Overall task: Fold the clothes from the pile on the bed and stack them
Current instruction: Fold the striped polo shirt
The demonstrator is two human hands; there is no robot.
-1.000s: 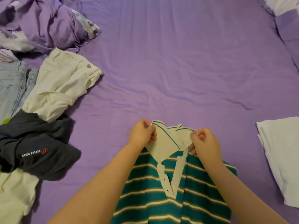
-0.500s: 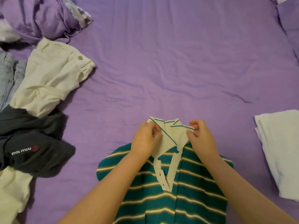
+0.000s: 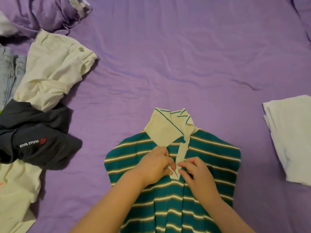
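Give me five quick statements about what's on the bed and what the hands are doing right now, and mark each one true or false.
1. Both hands are at the placket of the green striped polo shirt. True: the left hand and right hand meet at the cream placket.
2. The polo's collar is solid green. False: it is cream with a thin teal line.
3. A folded white garment lies to the right of the polo. True.
4. The dark garment with white lettering lies on top of the polo. False: it sits in the pile at the left, apart from the polo.
5. The bedsheet is white. False: it is purple.
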